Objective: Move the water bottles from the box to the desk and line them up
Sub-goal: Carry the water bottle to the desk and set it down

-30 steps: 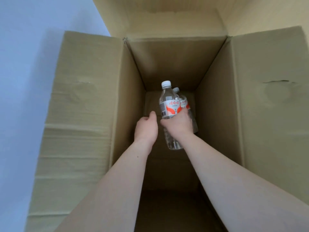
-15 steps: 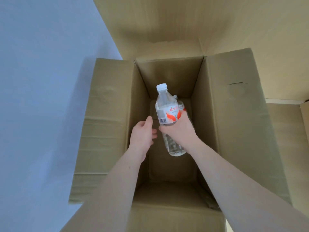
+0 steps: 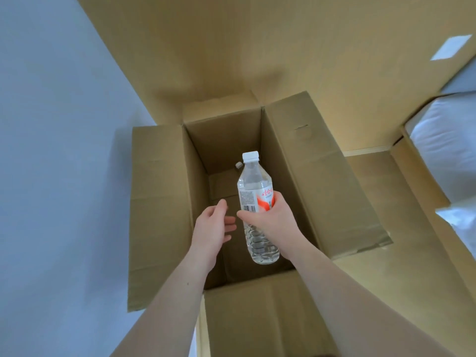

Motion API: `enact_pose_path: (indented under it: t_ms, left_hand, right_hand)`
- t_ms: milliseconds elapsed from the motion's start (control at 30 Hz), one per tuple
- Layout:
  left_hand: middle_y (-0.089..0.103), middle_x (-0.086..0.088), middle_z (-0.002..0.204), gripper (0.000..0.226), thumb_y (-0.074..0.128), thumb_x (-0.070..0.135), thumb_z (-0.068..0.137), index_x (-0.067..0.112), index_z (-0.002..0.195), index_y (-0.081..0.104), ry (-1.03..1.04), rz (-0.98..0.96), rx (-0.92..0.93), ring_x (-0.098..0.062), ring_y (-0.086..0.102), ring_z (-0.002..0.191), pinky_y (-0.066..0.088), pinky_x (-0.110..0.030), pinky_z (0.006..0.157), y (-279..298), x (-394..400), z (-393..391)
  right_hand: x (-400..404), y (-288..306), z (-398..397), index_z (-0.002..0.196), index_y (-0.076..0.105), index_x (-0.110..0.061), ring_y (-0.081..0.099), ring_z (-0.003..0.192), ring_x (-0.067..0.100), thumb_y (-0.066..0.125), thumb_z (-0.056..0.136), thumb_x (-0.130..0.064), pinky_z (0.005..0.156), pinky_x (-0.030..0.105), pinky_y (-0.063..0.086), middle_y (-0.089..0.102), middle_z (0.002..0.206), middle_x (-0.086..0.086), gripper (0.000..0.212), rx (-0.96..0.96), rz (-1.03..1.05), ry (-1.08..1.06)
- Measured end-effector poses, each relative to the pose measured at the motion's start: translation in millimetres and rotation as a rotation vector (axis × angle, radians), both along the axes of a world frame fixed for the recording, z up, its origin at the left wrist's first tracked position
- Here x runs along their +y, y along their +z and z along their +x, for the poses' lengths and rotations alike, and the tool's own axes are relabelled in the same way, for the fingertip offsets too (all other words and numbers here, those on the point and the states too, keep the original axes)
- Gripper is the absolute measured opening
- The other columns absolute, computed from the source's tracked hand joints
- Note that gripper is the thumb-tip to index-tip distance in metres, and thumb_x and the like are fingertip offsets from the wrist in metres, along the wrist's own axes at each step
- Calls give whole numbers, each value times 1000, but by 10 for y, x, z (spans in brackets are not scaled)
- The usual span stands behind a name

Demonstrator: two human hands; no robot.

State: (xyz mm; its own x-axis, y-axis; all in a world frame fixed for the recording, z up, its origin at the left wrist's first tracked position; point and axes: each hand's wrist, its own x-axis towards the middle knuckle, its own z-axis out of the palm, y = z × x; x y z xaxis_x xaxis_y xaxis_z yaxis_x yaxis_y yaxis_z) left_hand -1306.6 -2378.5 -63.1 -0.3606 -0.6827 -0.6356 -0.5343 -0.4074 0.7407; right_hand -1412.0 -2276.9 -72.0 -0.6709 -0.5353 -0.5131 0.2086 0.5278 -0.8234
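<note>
The right hand holds a bottle above the open box, its fingers curled around the middle, below the label. The left hand is just beside, fingers relaxed and holding nothing. Beyond the fingers, deep in the box, a second cap shows.

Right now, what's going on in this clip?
A person is unpacking water bottles from an open cardboard box. The right hand grips one bottle around its label, upright over the box opening. The left hand hovers beside it, fingers relaxed, holding nothing. Behind the held bottle, the cap of another bottle shows deeper in the box. No desk is in view, so nothing is lined up here yet.
</note>
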Motion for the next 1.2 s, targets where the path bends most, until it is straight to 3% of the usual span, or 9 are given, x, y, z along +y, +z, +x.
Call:
enact_pose_path:
  t_ms: [200,500,700,933,1133,1200]
  left_hand:
    - [71,-1,104,30,46,45,107,22,119,62,-104,-29,34,-16,70,95,55,-30,76,124,175,46]
    - [73,-4,94,25,51,43,105,23,110,65,-283,-75,84,-18,73,87,57,-27,71,285,571,-114]
    - [77,-1,88,25,55,43,103,23,109,68,-377,-83,111,-17,75,86,60,-29,74,398,1046,-249]
    - [77,2,79,25,57,43,102,22,104,71,-494,-29,168,-17,76,83,59,-34,79,478,2004,-300]
    - [72,-7,89,27,56,39,104,16,109,68,-707,42,147,-19,72,84,58,-40,89,504,3083,-309]
    - [71,-5,89,29,55,41,104,15,113,67,-779,43,142,-19,71,85,58,-41,91,515,3407,-326]
  right_hand:
    - [314,215,222,111,48,-39,66,87,1,86,67,-49,64,14,48,63,98,-19,59,61,-24,-160]
    - [902,477,283,113,49,-41,65,85,-2,85,64,-54,59,9,44,64,96,-20,63,147,-62,-370]
    - [1568,524,330,105,52,-38,66,76,-3,84,60,-52,63,18,49,67,89,-17,57,132,-81,-465]
    - [2670,549,489,96,54,-34,64,66,-8,83,56,-51,48,9,44,67,82,-16,53,85,-128,-578]
    - [3740,522,715,97,54,-34,68,72,-2,84,55,-52,53,12,49,69,83,-17,54,103,-115,-718]
    - [4087,472,800,98,54,-32,69,73,1,85,58,-48,61,20,55,70,85,-14,53,110,-102,-787]
